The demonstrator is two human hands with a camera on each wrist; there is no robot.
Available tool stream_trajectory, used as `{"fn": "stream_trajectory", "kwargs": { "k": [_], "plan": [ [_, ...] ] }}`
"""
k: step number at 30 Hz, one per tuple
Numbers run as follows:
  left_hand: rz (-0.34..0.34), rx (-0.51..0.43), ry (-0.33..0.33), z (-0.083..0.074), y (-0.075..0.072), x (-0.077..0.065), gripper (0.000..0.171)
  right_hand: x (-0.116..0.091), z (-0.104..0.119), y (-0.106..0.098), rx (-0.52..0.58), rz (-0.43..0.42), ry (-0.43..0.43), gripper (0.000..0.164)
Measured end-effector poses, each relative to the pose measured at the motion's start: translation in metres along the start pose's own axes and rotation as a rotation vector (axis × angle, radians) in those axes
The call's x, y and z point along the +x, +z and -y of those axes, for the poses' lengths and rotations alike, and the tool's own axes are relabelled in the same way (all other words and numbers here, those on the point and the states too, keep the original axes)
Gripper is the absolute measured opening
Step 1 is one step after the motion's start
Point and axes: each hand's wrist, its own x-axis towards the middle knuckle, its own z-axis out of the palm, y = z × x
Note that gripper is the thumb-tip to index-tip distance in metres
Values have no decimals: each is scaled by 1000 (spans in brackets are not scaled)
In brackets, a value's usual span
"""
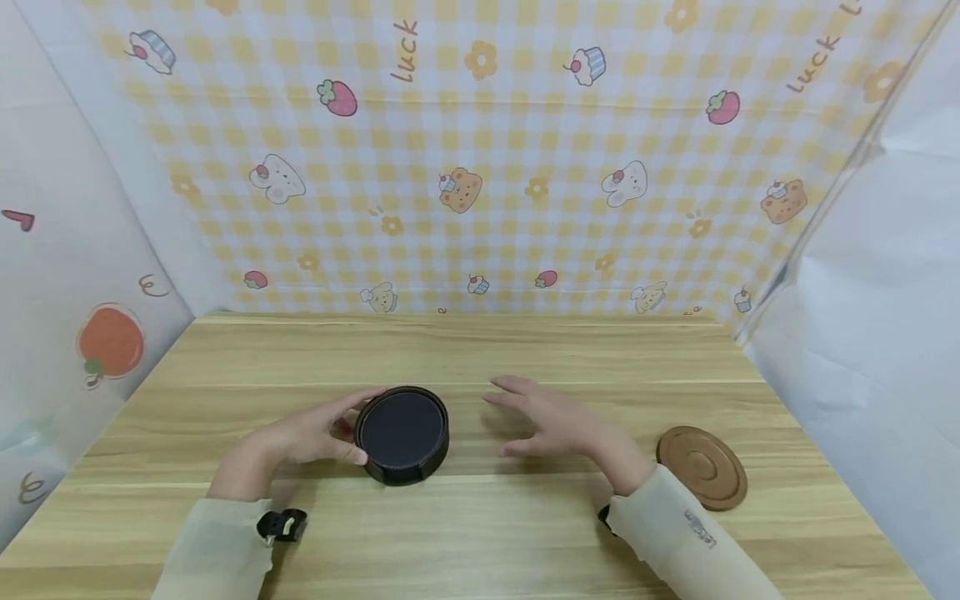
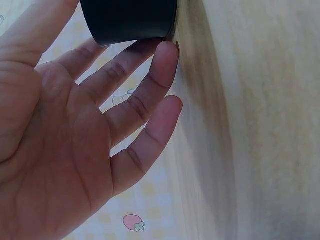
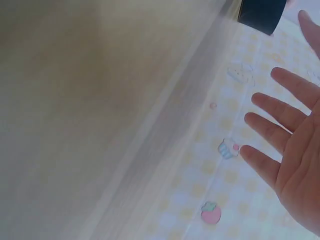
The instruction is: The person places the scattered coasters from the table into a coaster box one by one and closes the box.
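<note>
A round black coaster holder (image 1: pixel 405 477) stands on the table left of the middle, with a black coaster (image 1: pixel 401 429) lying flat inside it. My left hand (image 1: pixel 318 433) holds the holder from its left side, thumb at the near edge and index finger at the far edge. In the left wrist view the holder's dark side wall (image 2: pixel 131 20) is between thumb and fingers, while the lower fingers are loosely bent. My right hand (image 1: pixel 551 419) hovers to the right of the holder, fingers spread and holding nothing; the right wrist view shows its palm (image 3: pixel 305 165) apart from the holder (image 3: pixel 262 15).
A round brown wooden disc (image 1: pixel 702 467) with ring grooves lies on the wood-grain table (image 1: pixel 450 550) at the right, beside my right forearm. A checked, patterned cloth (image 1: pixel 510 150) hangs behind the table's far edge. White sheets (image 1: pixel 877 275) flank both sides.
</note>
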Motion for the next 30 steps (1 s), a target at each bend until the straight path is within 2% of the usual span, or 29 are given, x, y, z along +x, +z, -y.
{"fn": "stream_trajectory", "kwargs": {
  "k": [8,21,26,30],
  "plan": [
    [1,4,-4,1,-1,0,99,-34,-16,-8,-8,-99,28,73],
    [-20,20,-40,-5,1,-1,96,-101,-49,-25,-38,-193,102,69],
    [-22,11,-14,-4,1,-1,95,-131,-61,-28,-37,-256,164,71],
    [-19,3,9,-4,2,0,96,-155,-71,-29,-28,-275,209,73]
  ]
}}
